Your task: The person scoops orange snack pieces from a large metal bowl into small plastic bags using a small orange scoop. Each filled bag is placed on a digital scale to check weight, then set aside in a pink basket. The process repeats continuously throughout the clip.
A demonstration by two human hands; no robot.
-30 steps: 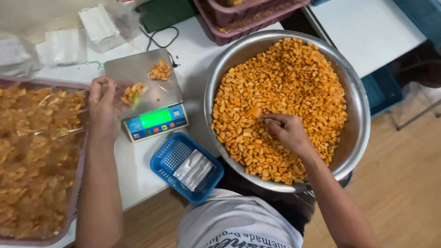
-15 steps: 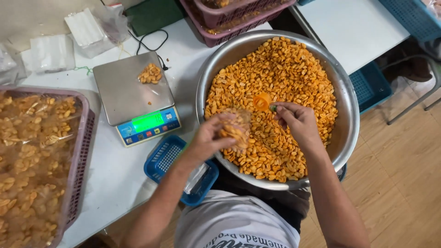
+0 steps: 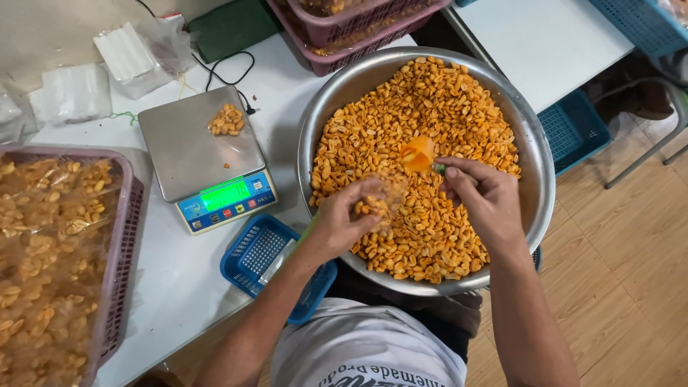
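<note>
Over the bowl (image 3: 534,172) of nuts (image 3: 459,107), a clear bag (image 3: 383,201) is gripped by the left hand (image 3: 340,226); an orange scoop (image 3: 418,154) is pinched by the right hand (image 3: 484,197)

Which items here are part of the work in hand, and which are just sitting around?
In use:
- left hand holding a small clear bag
- right hand with an orange scoop
- steel bowl of orange nuts

Lying about:
- digital scale with a few nuts on it
- blue basket
- pink crate of filled bags

Left hand (image 3: 342,228) holds clear bag (image 3: 383,201); right hand (image 3: 481,201) tips orange scoop (image 3: 418,154) over nut-filled bowl (image 3: 534,154).
</note>
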